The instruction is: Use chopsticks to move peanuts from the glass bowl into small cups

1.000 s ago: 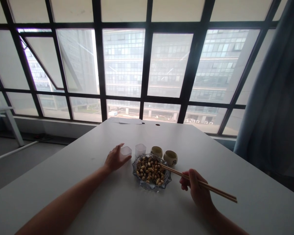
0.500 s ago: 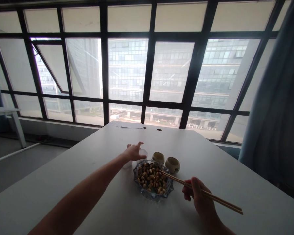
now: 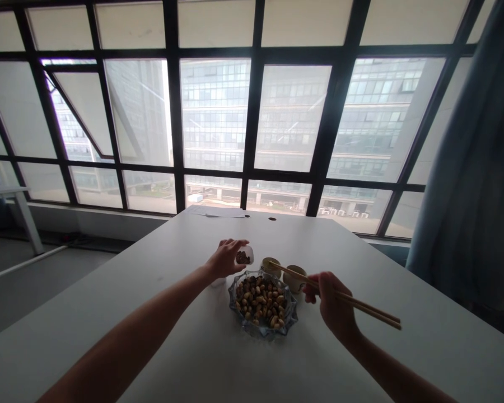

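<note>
My left hand is closed around a small clear plastic cup, lifted and tilted so the dark pieces inside it show. Just below it a glass dish full of mixed nuts sits on the white table. My right hand grips a pair of wooden chopsticks, whose tips hover over two small ceramic cups behind the dish. A second clear cup is mostly hidden under my left wrist.
A sheet of paper and a cable hole lie at the table's far edge. Large black-framed windows stand behind, a blue curtain hangs at right, and another white table stands at far left.
My left hand moved from the left clear cup to the other one, closed on it and lifted it. My right hand raised the chopsticks from the dish towards the ceramic cups.
</note>
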